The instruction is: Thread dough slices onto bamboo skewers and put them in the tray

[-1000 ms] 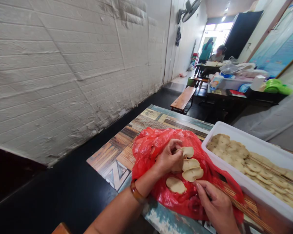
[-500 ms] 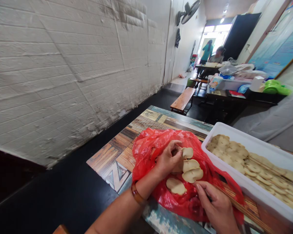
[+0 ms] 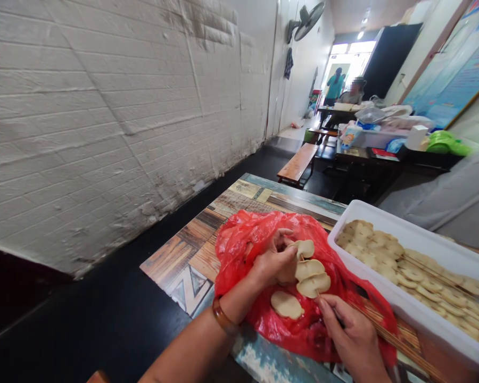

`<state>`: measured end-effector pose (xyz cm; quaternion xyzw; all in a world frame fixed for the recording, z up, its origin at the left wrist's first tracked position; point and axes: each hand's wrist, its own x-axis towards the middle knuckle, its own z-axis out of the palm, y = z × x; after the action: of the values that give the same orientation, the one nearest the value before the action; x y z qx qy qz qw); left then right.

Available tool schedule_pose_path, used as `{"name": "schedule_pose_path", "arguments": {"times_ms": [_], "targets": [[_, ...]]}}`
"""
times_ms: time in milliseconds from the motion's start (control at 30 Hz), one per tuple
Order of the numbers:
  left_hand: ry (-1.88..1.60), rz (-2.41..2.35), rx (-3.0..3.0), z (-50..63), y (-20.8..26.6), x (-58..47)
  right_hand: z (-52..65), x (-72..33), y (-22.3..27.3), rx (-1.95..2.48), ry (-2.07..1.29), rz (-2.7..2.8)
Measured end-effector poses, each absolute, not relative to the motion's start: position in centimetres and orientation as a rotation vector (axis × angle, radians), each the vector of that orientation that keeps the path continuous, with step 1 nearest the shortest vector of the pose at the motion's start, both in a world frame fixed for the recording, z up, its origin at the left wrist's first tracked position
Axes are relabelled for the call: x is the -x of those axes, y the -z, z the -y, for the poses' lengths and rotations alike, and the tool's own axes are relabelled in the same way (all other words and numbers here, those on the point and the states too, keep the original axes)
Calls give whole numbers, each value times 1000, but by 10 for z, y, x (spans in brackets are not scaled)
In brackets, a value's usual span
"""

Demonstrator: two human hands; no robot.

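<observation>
My right hand point(image 3: 349, 330) pinches the lower end of a thin wooden skewer point(image 3: 318, 292). Pale, flat round slices point(image 3: 313, 285) are threaded along it, their exact kind unclear. At the skewer's upper end, my left hand point(image 3: 277, 258) is closed on the topmost slice point(image 3: 304, 248), its fingertips partly hidden behind. Below the left hand, a loose slice point(image 3: 286, 305) lies on a crumpled red plastic bag point(image 3: 239, 234). To the right, a white plastic tub point(image 3: 353, 210) holds many skewered slices point(image 3: 383, 250) in layers.
Bare skewers point(image 3: 407, 348) lie between bag and tub on the wood-patterned table point(image 3: 191, 239). A white brick-textured wall point(image 3: 123, 133) runs along the left. Beyond are a wooden bench point(image 3: 298, 162), a cluttered table point(image 3: 351, 152) and people point(image 3: 335, 85) near the doorway.
The topmost slice has shifted slightly left and down, toward the slices below it, along with my left fingers. My right hand keeps its hold nearly unmoved.
</observation>
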<state>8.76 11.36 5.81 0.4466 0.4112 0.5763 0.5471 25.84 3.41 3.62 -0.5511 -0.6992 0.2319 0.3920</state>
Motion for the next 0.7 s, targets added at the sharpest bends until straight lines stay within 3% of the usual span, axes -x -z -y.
{"name": "schedule_pose_path", "arguments": {"times_ms": [700], "targets": [[-1277, -779, -749, -105, -69, -84, -36, -261, -27, 1413, -674, 1702]]}}
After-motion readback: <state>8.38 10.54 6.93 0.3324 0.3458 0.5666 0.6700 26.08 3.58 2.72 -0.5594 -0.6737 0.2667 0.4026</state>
